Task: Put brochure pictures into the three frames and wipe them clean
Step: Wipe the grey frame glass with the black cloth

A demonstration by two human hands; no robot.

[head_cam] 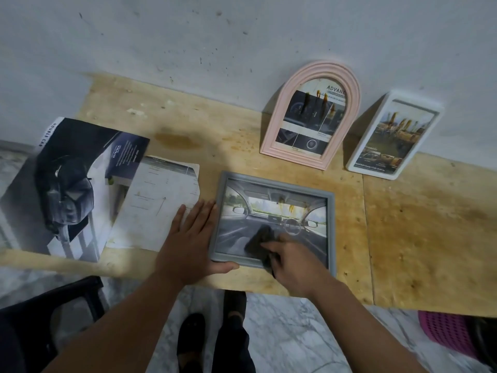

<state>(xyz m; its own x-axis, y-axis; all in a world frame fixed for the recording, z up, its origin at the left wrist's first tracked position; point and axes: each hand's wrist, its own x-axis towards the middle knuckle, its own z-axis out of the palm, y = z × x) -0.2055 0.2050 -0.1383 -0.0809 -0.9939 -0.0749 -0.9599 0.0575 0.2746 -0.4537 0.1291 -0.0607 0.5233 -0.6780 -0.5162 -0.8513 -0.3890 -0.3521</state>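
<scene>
A grey rectangular frame [331,211] lies flat near the table's front edge, with a car-interior picture in it. My left hand [188,238] lies flat against its left side, fingers straight, thumb along the bottom edge. My right hand [293,262] presses a dark cloth [256,240] onto the glass at the lower middle, fingers curled on the cloth. A pink arched frame [277,135] and a white rectangular frame [357,157] lean against the wall behind, each holding a brochure picture.
An open car brochure [67,184] and a loose cut page [158,200] lie on the wooden table [416,224] to the left. A black chair [53,305] is at lower left and a pink basket [443,335] at lower right. My feet are on the marble floor.
</scene>
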